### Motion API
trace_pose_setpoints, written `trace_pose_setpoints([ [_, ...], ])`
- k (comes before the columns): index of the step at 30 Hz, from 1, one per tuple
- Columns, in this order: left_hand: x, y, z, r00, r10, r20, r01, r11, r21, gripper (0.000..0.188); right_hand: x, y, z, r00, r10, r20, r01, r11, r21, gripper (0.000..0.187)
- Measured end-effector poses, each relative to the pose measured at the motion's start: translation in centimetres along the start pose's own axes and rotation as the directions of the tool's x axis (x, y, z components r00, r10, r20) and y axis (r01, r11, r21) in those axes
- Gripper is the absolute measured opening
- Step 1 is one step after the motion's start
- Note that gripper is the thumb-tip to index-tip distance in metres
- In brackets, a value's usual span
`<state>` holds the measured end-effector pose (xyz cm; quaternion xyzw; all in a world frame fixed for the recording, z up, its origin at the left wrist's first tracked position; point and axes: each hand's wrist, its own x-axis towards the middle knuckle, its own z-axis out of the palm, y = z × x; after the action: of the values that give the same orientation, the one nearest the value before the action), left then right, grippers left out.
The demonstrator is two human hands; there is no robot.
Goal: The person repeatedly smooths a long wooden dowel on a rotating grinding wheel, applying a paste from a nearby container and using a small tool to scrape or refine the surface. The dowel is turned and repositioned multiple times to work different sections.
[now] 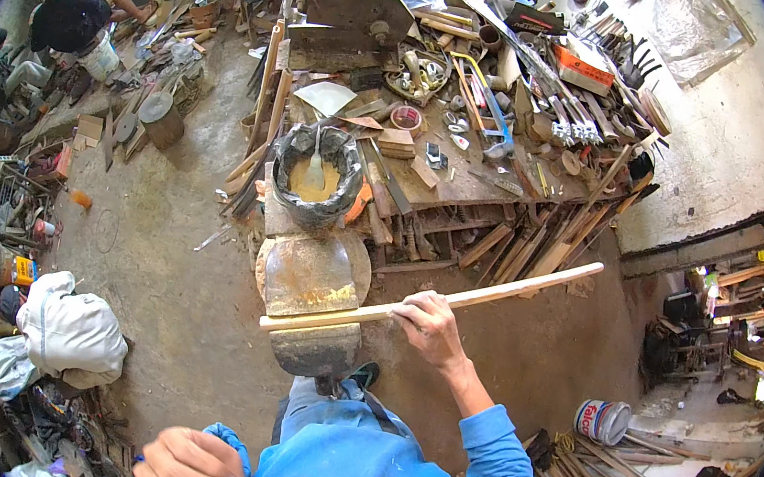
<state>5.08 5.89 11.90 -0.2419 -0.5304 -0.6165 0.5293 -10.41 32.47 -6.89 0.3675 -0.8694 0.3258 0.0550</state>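
A long, pale wooden stick (500, 295) slants up to the right in front of me. My right hand (428, 327) is closed around it near its middle. The stick's left end lies across a worn block with a rounded metal top (309, 277), dusted yellowish. My left hand (193, 466) is low at the left, close to my body and apart from the stick. Its fingers are curled in, and the palm side is hidden. Just beyond the block stands a bucket lined with a black plastic bag (294, 161), with a brush (314, 174) in yellowish contents.
A cluttered workbench (452, 185) stands ahead, with a blue hacksaw (502, 131), a tape roll (406, 118) and many tools. Wood strips and a white paint bucket (604, 421) are at right. A white sack (73, 330) sits at left. Another person (73, 19) sits far left.
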Motion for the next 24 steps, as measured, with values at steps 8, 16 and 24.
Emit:
trace_pose_setpoints([
  [8,0.1,1.8,2.5,0.999,0.041,-0.017,-0.043,0.994,-0.098,0.008,0.2,2.3,-0.4,0.994,0.092,0.058,-0.096,0.993,0.074,0.011],
  [16,-0.3,3.9,3.1,0.980,-0.191,-0.055,0.190,0.982,-0.022,0.028,1.3,2.0,-1.7,0.971,0.186,0.148,-0.205,0.970,0.130,0.013],
  [24,-0.7,4.3,1.9,0.873,-0.429,0.233,0.487,0.783,-0.386,0.044,4.2,-5.2,6.8,0.986,-0.006,0.166,-0.007,0.997,0.075,0.011],
])
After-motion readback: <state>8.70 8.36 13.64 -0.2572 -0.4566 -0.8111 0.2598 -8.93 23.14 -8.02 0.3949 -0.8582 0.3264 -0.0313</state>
